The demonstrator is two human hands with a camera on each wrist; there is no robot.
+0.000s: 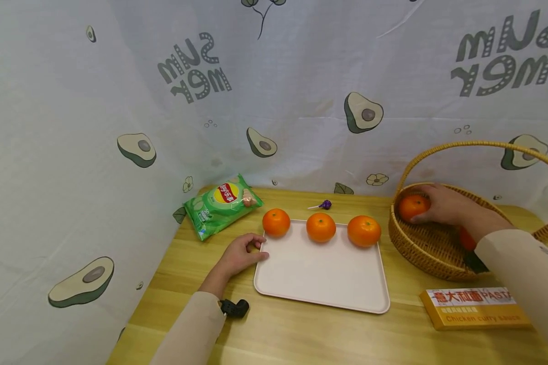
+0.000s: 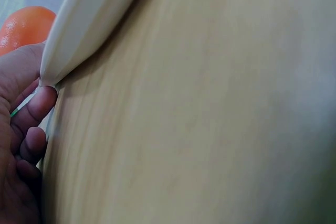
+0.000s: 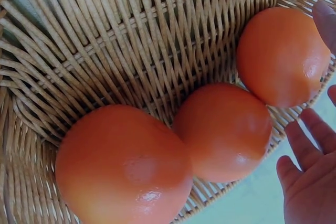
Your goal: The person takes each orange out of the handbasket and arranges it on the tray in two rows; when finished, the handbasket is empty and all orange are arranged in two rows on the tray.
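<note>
The left hand (image 1: 242, 256) pinches the left rim of a pale tray (image 1: 319, 274); in the left wrist view its thumb lies over the rim (image 2: 79, 30), a fingertip below. Three oranges stand along the tray's back edge: left (image 1: 276, 223), middle (image 1: 320, 227) and right (image 1: 364, 231). Inside the wicker basket (image 1: 415, 251), the right hand (image 1: 445, 205) is at an orange (image 1: 413, 207) by the left wall. The right wrist view has this hand (image 3: 315, 177) with spread fingers beside the rightmost orange (image 3: 283, 56); two others, a middle one (image 3: 223, 132) and a larger one (image 3: 123, 166), lie alongside.
A green chip bag (image 1: 224, 205) lies left behind the tray, and a purple lollipop (image 1: 325, 205) behind it. The basket's tall handle (image 1: 479, 144) arches over the right arm. A pasta box (image 1: 479, 317) lies in front of the basket, partly under the right sleeve.
</note>
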